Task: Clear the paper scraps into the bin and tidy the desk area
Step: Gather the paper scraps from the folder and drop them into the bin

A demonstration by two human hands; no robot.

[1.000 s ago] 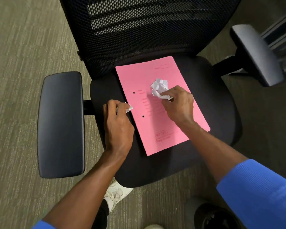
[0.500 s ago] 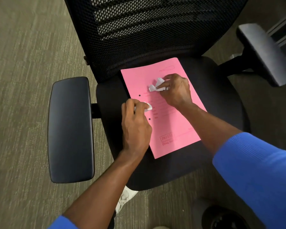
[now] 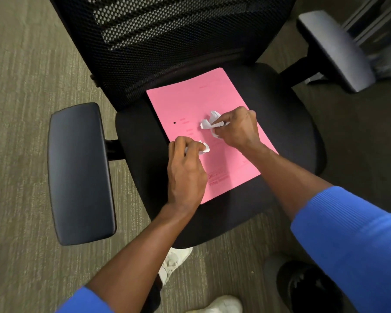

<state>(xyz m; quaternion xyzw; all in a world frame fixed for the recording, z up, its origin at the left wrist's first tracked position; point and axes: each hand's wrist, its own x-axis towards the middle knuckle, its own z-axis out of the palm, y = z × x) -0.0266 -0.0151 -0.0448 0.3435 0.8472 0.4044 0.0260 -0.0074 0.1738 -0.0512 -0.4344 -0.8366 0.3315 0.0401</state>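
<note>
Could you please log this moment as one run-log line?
left hand: shut on small scrap | right hand: shut on crumpled scrap | both over pink folder on chair seat

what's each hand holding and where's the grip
Left hand: small crumpled paper scrap, pinched at its near side. Right hand: larger crumpled scrap, pinched at its right side.

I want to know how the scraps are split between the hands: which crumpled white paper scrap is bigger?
The scrap in the right hand, the crumpled paper farther up the pink folder. The left hand pinches a smaller wad.
</note>
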